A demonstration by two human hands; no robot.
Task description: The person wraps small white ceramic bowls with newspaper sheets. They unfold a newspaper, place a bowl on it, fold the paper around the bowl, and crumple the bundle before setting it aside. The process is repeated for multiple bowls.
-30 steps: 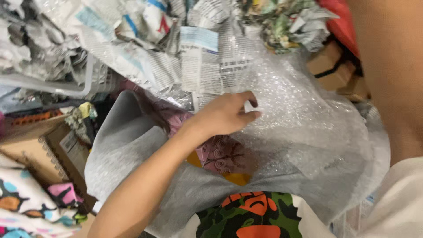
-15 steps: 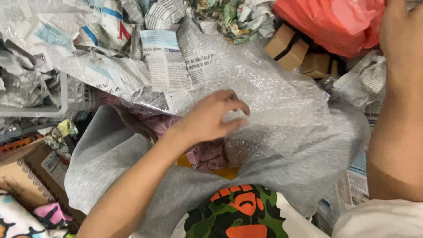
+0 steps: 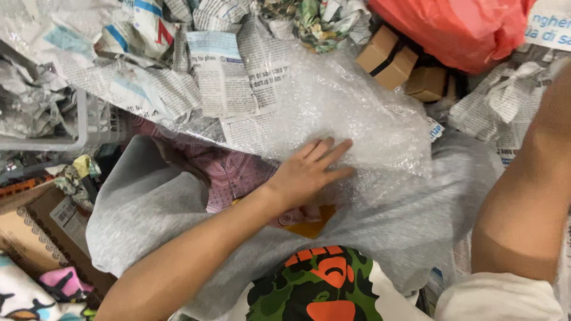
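one left hand [image 3: 309, 173] lies flat, fingers spread, on one sheet of bubble wrap [image 3: 351, 113], which lies over a grey bag [image 3: 148, 208] holding a pink patterned item [image 3: 235, 172]. only the right forearm shows at the right edge; its hand is out of view, so i cannot tell its state. two brown boxes [image 3: 386, 56] sit under one red bag [image 3: 452, 27]. crumpled newspapers [image 3: 148, 65] lie behind, too many to count.
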